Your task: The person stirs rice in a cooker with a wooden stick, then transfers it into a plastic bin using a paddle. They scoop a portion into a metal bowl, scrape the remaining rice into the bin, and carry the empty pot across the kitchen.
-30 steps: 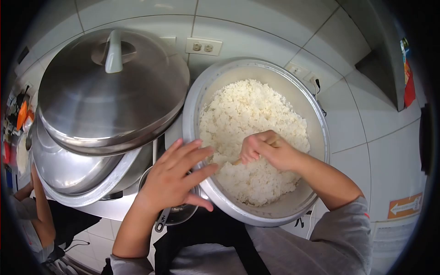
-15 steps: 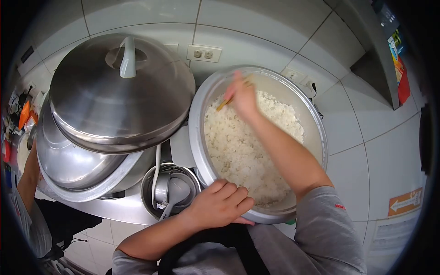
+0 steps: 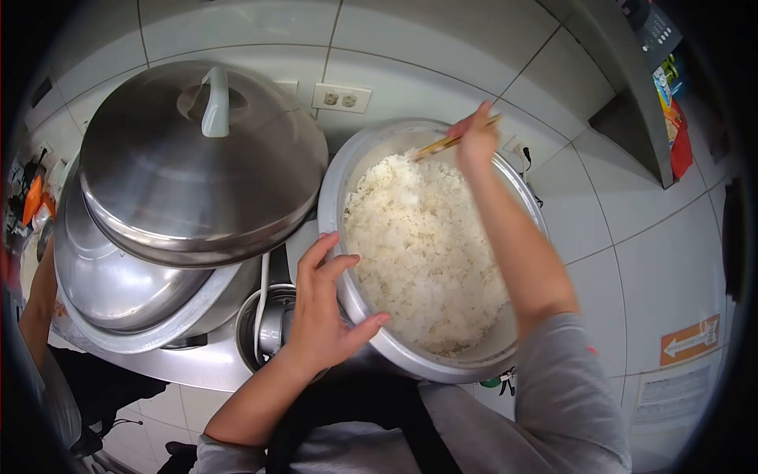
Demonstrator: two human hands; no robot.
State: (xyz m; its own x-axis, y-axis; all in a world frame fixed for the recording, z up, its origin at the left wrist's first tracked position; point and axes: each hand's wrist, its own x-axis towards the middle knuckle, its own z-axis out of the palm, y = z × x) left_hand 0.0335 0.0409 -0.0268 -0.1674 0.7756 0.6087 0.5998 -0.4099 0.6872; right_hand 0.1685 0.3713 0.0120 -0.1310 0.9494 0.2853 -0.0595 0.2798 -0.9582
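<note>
White cooked rice (image 3: 426, 253) fills much of a large round metal rice pot (image 3: 335, 178) in front of me. My right hand (image 3: 478, 144), over the pot's far right rim, is closed around wooden chopsticks (image 3: 440, 147). Their tips point left and touch the rice near the far side, where it is heaped up. At the near left rim my left hand (image 3: 320, 316) has its fingers spread, holding nothing, with fingertips and thumb right by the edge.
Left of the pot, a big steel lid (image 3: 189, 182) with a pale handle rests above a second metal pot (image 3: 150, 340). A small pot (image 3: 251, 324) with a ladle stands between. Wall sockets (image 3: 342, 98) are behind. At far left shows another person's arm (image 3: 39, 308).
My right hand has swung right with the chopsticks, from over the rice to the far right rim. My left hand has let go of the near rim, moved left and spread its fingers.
</note>
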